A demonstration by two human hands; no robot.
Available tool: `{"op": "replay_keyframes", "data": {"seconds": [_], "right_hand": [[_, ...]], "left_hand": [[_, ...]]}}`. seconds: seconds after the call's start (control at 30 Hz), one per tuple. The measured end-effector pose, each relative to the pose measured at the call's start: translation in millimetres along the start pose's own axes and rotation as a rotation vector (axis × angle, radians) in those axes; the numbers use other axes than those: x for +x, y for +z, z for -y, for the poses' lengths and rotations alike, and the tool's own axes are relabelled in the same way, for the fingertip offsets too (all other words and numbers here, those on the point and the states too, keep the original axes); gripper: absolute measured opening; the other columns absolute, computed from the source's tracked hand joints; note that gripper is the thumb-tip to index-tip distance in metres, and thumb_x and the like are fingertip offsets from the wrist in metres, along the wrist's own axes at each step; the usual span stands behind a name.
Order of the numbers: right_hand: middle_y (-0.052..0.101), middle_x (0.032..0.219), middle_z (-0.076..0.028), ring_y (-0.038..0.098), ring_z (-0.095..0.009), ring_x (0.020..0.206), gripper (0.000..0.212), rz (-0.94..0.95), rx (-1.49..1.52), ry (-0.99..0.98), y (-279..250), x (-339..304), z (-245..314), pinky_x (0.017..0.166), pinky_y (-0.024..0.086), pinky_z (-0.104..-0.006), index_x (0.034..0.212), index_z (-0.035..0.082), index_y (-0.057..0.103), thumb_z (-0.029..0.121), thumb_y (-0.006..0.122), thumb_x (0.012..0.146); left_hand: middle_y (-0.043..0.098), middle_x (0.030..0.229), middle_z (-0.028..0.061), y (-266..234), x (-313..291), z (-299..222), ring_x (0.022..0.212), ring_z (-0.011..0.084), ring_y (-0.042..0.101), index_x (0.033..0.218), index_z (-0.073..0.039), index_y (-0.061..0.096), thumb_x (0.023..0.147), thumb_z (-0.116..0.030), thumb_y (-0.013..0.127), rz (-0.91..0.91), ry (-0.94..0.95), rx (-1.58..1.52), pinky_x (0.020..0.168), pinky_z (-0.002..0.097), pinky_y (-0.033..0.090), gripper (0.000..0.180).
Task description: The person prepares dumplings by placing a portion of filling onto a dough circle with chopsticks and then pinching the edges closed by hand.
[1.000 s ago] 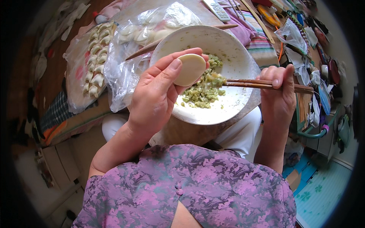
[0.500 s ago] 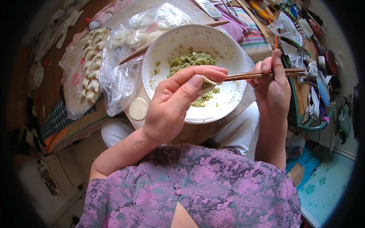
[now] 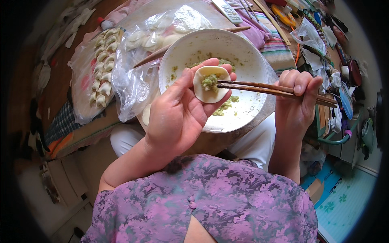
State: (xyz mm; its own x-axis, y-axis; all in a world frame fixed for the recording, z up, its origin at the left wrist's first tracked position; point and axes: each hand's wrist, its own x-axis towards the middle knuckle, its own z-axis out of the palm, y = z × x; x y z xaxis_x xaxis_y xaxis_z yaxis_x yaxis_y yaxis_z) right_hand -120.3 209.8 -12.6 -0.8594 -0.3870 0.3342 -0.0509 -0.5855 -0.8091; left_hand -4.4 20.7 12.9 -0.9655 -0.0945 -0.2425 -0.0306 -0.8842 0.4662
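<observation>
Cupped over the white bowl (image 3: 252,60), my left hand (image 3: 172,109) holds a round dumpling wrapper (image 3: 199,90) on its fingers, thumb out to the side. A lump of green filling (image 3: 210,82) sits in the wrapper's middle. My right hand (image 3: 298,97) is closed round a pair of brown chopsticks (image 3: 263,88), whose tips touch the filling. More green filling (image 3: 223,108) lies in the bowl, partly hidden by my left hand. Another round wrapper (image 3: 146,115) lies left of the bowl, mostly behind my left wrist.
Folded dumplings (image 3: 104,67) stand in rows on a plastic-covered board at the left. Crumpled clear plastic (image 3: 131,95) lies beside them. A wooden rolling pin (image 3: 150,58) passes behind the bowl. At the back are a remote control (image 3: 227,11) and striped cloth (image 3: 279,56); clutter fills the right.
My left hand has opened out from its folded grip, so the wrapper now lies flat with filling showing. The chopsticks have tilted, their tips now at the filling. The view has shifted slightly.
</observation>
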Motion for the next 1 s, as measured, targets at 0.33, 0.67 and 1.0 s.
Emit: {"op": "replay_keyframes", "data": {"seconds": [0.33,0.67,1.0], "right_hand": [[0.042,0.070,-0.002,0.040,-0.014,0.067,0.045,0.095,-0.245,-0.089,10,1,-14,0.066,0.035,-0.0294,0.077,0.008,0.045,0.045,0.036,0.101],[0.045,0.072,-0.004,0.042,-0.014,0.065,0.043,-0.003,-0.085,-0.047,5,2,-23,0.064,0.036,-0.0281,0.080,0.007,0.047,0.043,0.038,0.101],[0.040,0.067,0.000,0.037,-0.012,0.063,0.041,0.049,-0.038,-0.001,0,1,-14,0.066,0.034,-0.0297,0.095,0.010,0.049,0.048,0.035,0.101]], "left_hand": [[0.045,0.137,0.0214,-3,-1,4,0.127,0.0293,0.046,0.136,0.006,0.037,0.102,-0.018,0.029,-0.011,-0.024,0.075,0.108,0.0395,0.040,0.043],[0.046,0.137,0.0193,-6,-1,2,0.127,0.0264,0.047,0.135,0.006,0.038,0.102,-0.016,0.027,-0.026,-0.029,-0.020,0.109,0.0401,0.040,0.041],[0.045,0.138,0.0183,-7,1,3,0.129,0.0284,0.045,0.136,0.004,0.038,0.102,-0.016,0.027,-0.052,-0.037,-0.006,0.106,0.0396,0.041,0.041]]}}
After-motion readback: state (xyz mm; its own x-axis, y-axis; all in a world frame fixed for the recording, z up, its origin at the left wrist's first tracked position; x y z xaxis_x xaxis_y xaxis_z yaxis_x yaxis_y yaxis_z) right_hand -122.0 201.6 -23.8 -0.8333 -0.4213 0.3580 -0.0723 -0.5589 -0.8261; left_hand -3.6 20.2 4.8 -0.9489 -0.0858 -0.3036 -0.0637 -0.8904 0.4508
